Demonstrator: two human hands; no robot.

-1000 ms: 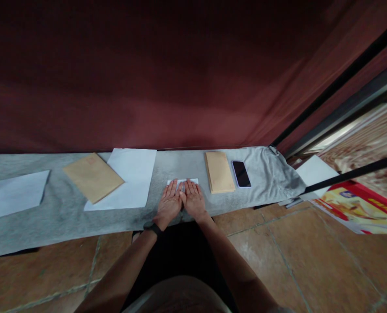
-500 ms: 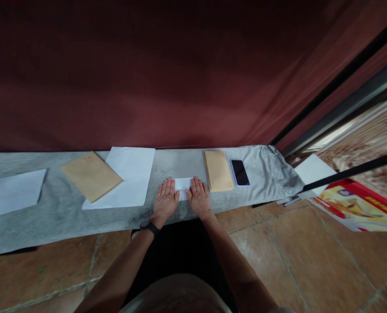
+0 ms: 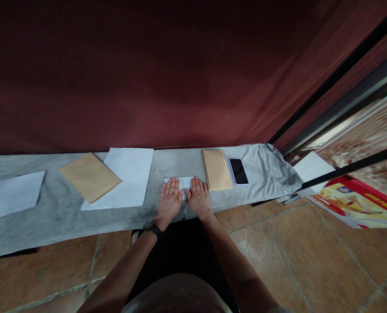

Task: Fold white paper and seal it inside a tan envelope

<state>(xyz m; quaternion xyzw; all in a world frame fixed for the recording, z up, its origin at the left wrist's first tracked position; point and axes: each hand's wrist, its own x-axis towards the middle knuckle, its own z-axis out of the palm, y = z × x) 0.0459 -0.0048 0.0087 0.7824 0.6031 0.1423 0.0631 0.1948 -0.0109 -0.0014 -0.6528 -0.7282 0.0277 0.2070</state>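
A small folded sheet of white paper lies on the grey cloth in front of me, partly hidden under both palms. My left hand rests flat on its left part, fingers stretched forward, with a sliver of paper showing beyond the fingertips. On the paper's right part lies my right hand, also flat, its thumb pointing toward the left one. Just right of that hand sits a stack of brown envelopes. A phone with a dark screen lies beyond the stack.
To the left, a brown envelope overlaps large white sheets. More white paper lies at the far left. The grey cloth covers a narrow surface along a dark red curtain. A red and yellow box stands at right.
My left hand has slid right across the paper, closer to my right hand, uncovering the paper's left end. The right hand stays in place.
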